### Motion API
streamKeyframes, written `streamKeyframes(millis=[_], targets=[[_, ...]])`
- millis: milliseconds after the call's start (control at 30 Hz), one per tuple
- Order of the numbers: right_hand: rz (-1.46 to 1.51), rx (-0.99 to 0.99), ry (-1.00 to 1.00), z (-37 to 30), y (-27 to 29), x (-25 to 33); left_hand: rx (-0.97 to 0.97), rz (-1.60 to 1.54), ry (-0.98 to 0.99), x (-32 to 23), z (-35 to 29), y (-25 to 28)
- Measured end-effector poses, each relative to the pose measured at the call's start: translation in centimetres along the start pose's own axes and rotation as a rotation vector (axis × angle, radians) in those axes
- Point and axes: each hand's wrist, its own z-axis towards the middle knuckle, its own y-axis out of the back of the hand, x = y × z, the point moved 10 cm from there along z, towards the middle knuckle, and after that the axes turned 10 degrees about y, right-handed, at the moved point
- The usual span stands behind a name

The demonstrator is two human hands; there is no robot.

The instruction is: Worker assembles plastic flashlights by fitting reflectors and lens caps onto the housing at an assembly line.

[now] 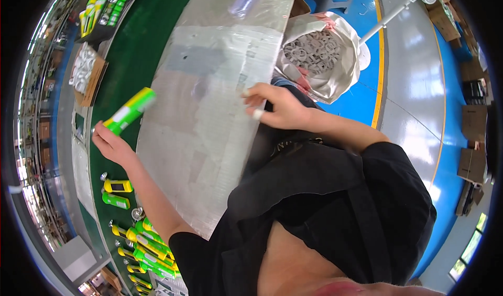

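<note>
My left hand [111, 141] grips the near end of a green and yellow stick-shaped work light [128, 110], tilted over the green belt's edge by the wrapped tabletop [201, 123]. The light's far end is smeared by motion. Over the right edge of the tabletop, my right hand [280, 104] is held with fingers bent and apart, and nothing shows between them. White bands show on its thumb and one fingertip. Below my left hand, a yellow light with a dark panel [118, 186] and a green one [116, 200] lie on the belt.
Several more lights [149, 246] are heaped beside my left arm. A white sack [348, 76] of pale ring-shaped parts [313, 52] stands on the right. A cardboard box [93, 81] of white parts and a dark bin [99, 33] of lights sit along the belt's far left side.
</note>
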Motion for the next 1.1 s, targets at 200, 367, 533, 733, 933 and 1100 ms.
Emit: streamKeyframes(millis=[200,367,533,733,933,1100], targets=[[-0.020,-0.251,-0.511,-11.4,10.0,-16.9,0.088,0.565,-0.408,4.6,3.9,-8.9],[0.033,-0.534,-0.836,-21.9,18.6,-33.5,0.592,-0.130,-0.109,-14.4,-9.8,-21.6],[-0.318,-0.337,-0.997,-24.0,24.2,-43.1,1.272,-0.225,-0.245,-26.2,-32.6,-32.6],[-0.514,-0.244,-0.968,-25.6,32.3,-52.1,1.450,-0.004,0.229,-9.8,-45.7,-54.2],[-0.393,-0.306,-0.762,-21.8,36.8,-54.9,1.647,0.404,0.078,1.9,-48.9,-64.2],[-0.373,-0.314,-0.853,-23.0,38.2,-57.9,1.692,0.471,-0.139,5.4,-51.0,-68.9]])
